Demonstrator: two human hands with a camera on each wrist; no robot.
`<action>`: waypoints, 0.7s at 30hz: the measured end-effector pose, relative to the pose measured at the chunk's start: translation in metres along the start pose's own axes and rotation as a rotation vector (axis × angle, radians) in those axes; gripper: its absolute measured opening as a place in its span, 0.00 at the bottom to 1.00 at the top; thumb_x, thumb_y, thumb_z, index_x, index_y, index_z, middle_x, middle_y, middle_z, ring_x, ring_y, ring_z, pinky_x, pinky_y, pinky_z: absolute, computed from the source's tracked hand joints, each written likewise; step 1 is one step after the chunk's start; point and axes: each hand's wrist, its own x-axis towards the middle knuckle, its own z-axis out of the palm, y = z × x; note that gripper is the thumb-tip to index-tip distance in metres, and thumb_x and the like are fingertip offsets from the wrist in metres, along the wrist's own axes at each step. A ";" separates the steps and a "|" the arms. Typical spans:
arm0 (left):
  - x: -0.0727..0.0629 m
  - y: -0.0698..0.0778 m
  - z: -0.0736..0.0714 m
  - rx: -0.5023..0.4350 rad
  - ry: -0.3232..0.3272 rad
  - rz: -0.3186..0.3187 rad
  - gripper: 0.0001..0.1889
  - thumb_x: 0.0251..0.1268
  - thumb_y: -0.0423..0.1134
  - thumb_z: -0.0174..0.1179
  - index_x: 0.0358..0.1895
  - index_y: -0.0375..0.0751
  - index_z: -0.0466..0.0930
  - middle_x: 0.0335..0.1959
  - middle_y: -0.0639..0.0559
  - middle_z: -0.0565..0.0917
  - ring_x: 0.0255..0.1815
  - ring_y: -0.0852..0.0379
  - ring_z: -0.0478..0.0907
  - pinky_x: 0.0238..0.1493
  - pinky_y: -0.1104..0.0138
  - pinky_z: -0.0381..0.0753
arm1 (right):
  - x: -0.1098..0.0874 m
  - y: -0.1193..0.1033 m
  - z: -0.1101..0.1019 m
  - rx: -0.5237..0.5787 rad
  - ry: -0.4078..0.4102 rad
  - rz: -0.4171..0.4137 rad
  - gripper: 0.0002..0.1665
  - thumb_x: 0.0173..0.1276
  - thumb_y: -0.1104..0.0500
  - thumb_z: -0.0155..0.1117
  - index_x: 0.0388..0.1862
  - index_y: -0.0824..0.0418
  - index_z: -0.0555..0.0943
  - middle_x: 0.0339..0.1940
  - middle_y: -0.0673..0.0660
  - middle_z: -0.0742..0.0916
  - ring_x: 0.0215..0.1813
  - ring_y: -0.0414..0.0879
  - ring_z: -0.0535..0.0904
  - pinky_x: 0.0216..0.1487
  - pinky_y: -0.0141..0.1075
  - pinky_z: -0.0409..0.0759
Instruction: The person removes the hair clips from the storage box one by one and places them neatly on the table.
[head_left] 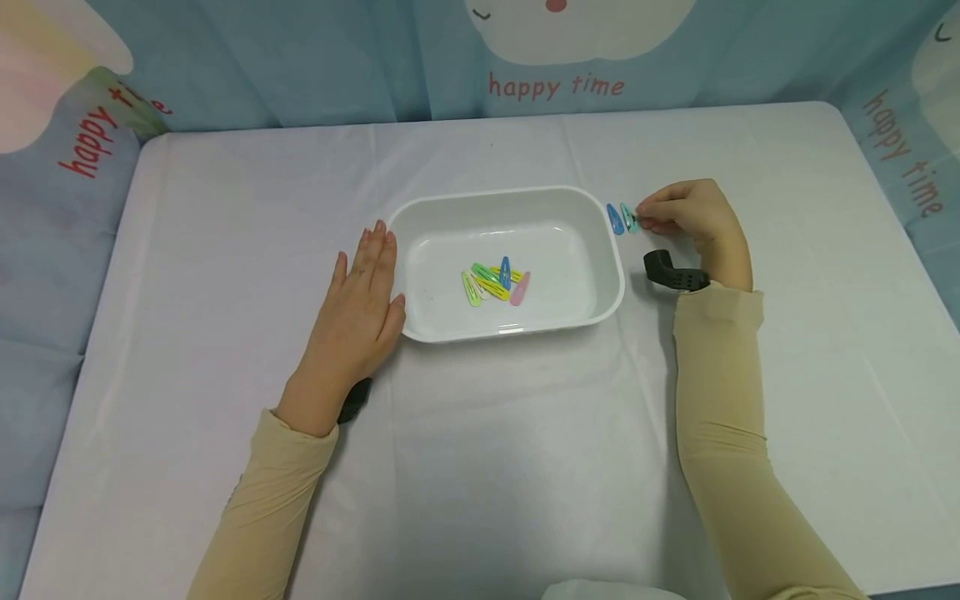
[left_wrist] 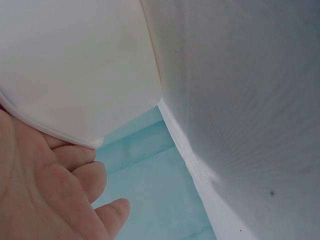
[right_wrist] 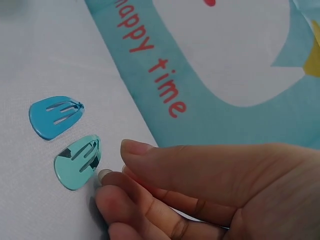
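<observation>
A white rectangular tray [head_left: 442, 200] stands on the table with several snap hair clips [head_left: 522, 288] in a loose pile, in yellow, green, blue, pink and white. My left hand [head_left: 358, 304] lies along the tray's left end, its fingers straight and touching the rim. Just right of the tray, a blue hair clip [right_wrist: 54, 119] and a teal one with dark marks [right_wrist: 72, 170] lie side by side on the cloth. My right hand [head_left: 693, 212] is bent over beside the teal clip. In the right wrist view its thumb and fingertips are parted, right at the clip's narrow end.
A white cloth [head_left: 495, 467] covers the table. Blue fabric with printed words [head_left: 300, 58] hangs behind its back edge and along both sides. A black wrist camera [head_left: 675, 271] sticks out below my right hand, near the tray's right end.
</observation>
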 end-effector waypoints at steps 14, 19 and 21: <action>0.000 -0.001 0.001 0.002 0.006 -0.002 0.33 0.70 0.40 0.37 0.73 0.28 0.43 0.75 0.40 0.43 0.76 0.49 0.37 0.70 0.46 0.41 | -0.001 -0.001 -0.004 0.064 -0.023 -0.040 0.10 0.61 0.67 0.65 0.21 0.59 0.86 0.21 0.49 0.86 0.26 0.39 0.82 0.30 0.27 0.80; 0.000 -0.001 0.001 0.002 0.008 0.000 0.33 0.70 0.41 0.37 0.73 0.28 0.43 0.75 0.39 0.43 0.76 0.49 0.37 0.70 0.46 0.41 | -0.006 -0.006 -0.005 0.086 -0.021 -0.066 0.07 0.59 0.66 0.67 0.22 0.59 0.86 0.23 0.48 0.86 0.27 0.38 0.81 0.31 0.25 0.78; 0.000 -0.001 0.001 0.001 0.009 0.001 0.33 0.70 0.41 0.37 0.73 0.27 0.43 0.75 0.39 0.43 0.76 0.49 0.37 0.70 0.46 0.41 | -0.008 -0.009 -0.005 0.095 -0.020 -0.082 0.07 0.59 0.65 0.68 0.23 0.58 0.86 0.23 0.47 0.86 0.27 0.37 0.81 0.32 0.25 0.78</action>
